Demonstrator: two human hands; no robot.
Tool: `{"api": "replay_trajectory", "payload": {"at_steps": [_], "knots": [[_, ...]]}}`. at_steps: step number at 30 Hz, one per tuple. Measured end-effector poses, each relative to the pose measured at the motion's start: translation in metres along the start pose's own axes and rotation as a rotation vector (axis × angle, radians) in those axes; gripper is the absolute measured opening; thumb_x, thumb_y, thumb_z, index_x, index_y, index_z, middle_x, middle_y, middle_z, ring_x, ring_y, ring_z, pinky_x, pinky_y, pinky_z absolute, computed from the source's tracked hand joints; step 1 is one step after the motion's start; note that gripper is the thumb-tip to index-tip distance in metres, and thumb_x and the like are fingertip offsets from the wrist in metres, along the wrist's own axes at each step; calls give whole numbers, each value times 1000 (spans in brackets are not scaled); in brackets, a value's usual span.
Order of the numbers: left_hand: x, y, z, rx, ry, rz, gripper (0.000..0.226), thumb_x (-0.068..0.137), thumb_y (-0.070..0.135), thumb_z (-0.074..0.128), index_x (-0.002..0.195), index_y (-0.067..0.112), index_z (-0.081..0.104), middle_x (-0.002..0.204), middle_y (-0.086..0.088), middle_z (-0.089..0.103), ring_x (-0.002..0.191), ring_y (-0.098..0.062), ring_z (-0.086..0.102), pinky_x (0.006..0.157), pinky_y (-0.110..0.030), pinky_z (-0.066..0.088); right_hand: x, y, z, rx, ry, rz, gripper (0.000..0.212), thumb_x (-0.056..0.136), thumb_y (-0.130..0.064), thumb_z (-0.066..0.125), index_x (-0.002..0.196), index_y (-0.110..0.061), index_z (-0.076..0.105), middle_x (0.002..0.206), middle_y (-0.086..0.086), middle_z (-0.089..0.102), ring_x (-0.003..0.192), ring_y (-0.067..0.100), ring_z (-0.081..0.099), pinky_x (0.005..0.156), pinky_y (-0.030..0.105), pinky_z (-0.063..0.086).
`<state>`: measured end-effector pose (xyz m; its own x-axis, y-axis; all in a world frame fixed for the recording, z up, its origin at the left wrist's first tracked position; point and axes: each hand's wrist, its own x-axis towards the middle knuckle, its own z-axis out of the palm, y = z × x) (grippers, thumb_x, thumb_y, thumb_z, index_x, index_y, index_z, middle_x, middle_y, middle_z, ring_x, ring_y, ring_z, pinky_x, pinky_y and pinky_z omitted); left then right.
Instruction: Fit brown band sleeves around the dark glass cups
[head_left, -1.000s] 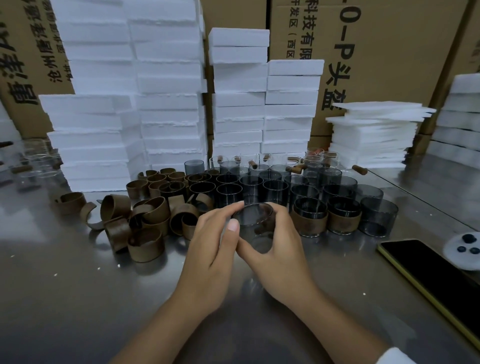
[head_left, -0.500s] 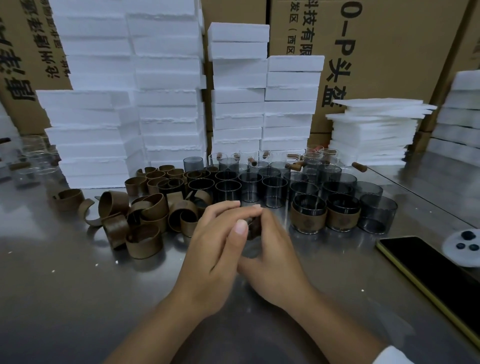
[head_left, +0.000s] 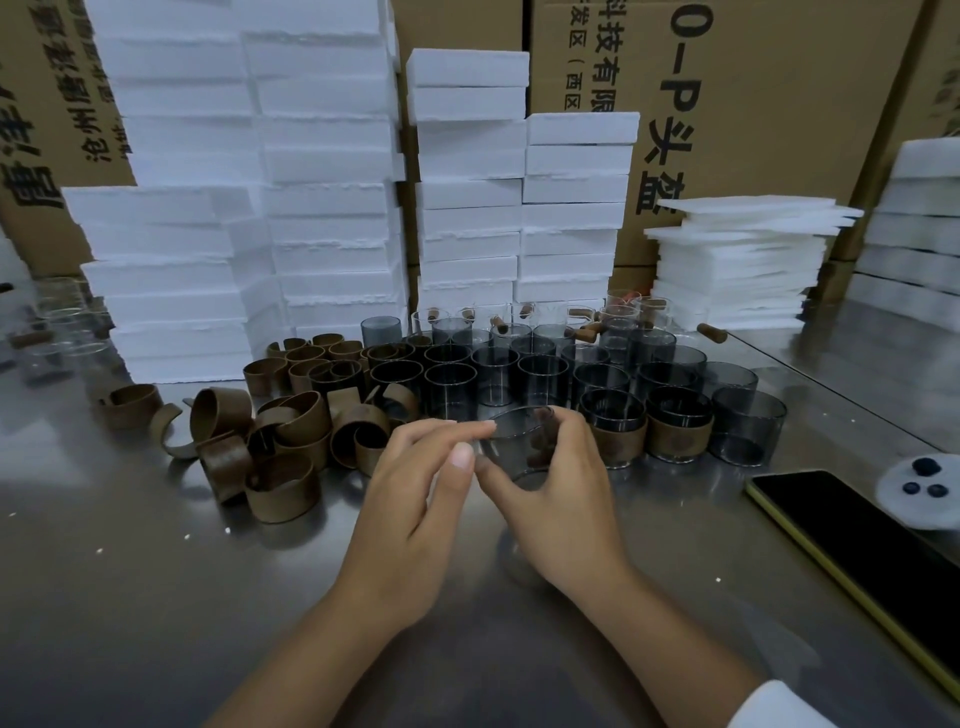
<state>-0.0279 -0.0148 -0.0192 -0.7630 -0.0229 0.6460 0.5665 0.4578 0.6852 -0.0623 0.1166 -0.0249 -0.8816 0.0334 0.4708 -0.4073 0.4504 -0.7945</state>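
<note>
Left hand (head_left: 415, 499) open, fingers extended rightward; right hand (head_left: 563, 499) thumb, fingers curled round glass cup (head_left: 513, 444); forearms converging.

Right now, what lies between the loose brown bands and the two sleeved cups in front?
In the head view, both hands: the left hand nearer the bands, then the right hand gripping a glass cup beside the sleeved cups.

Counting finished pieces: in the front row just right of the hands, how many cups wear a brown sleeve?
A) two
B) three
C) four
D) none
A: two sleeved cups stand side by side, and the bare cup to their right has no sleeve.
</note>
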Motion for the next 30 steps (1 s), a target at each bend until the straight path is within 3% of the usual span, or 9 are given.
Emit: {"api": "replay_trajectory", "payload": {"at_steps": [4, 7, 12, 16, 21, 23, 27, 30], "knots": [[-1, -3, -1, 42, -25, -44, 43, 90, 51, 29, 120, 37, 57, 121, 14, 54, 120, 7, 44, 95, -2, 28, -1, -2, 0, 44, 5, -17, 59, 68, -58, 69, 115, -27, 48, 105, -19, 52, 95, -3, 54, 77, 19, 47], [-2, -3, -1, 44, -44, -65, 50, 89, 54, 28, 127, 33, 54, 127, 15, 50, 124, 11, 37, 95, 1, 23, -2, -2, 2, 102, -17, -43, 54, 72, -48, 75, 114, -29, 48, 103, -19, 54, 94, -7, 55, 74, 11, 46], [-1, 1, -3, -19, -53, -118, 43, 92, 43, 32, 128, 34, 53, 125, 15, 50, 120, 12, 40, 94, 1, 26, -4, -3, 4, 114, -89, -90, 60, 67, -57, 70, 117, -33, 47, 106, -21, 54, 96, -7, 56, 78, 13, 48], [-1, 4, -3, -55, -113, -109, 49, 90, 56, 33, 131, 36, 49, 129, 18, 45, 123, 16, 36, 93, 4, 23, -7, -6, 5, 121, -128, -117, 62, 63, -63, 64, 116, -38, 46, 106, -22, 54, 97, -9, 55, 77, 13, 48], [1, 6, -3, -103, -95, -89, 53, 85, 61, 32, 128, 38, 52, 130, 15, 47, 128, 4, 40, 105, -12, 30, -8, -9, 2, 71, -164, -177, 71, 65, -59, 63, 126, -27, 48, 110, -21, 52, 103, -10, 50, 81, 11, 45], [0, 9, -3, -53, -97, -58, 50, 87, 61, 31, 127, 40, 53, 129, 18, 47, 130, -4, 39, 108, -20, 29, -9, -12, 1, 51, -196, -189, 76, 63, -63, 59, 129, -26, 46, 112, -21, 53, 105, -9, 50, 81, 12, 46], [-2, 17, -1, 61, -91, 35, 43, 90, 61, 28, 122, 48, 53, 125, 29, 47, 132, -6, 35, 100, -6, 23, -9, -13, 0, 2, -175, -180, 73, 63, -65, 54, 122, -22, 48, 107, -16, 54, 97, 0, 55, 81, 25, 49], [-2, 21, -1, 50, -100, 67, 39, 90, 54, 30, 119, 45, 55, 126, 33, 47, 131, -7, 38, 104, -13, 25, -8, -12, -1, 3, -113, -121, 68, 64, -61, 59, 118, -21, 50, 105, -15, 53, 93, 3, 56, 81, 32, 49]]}}
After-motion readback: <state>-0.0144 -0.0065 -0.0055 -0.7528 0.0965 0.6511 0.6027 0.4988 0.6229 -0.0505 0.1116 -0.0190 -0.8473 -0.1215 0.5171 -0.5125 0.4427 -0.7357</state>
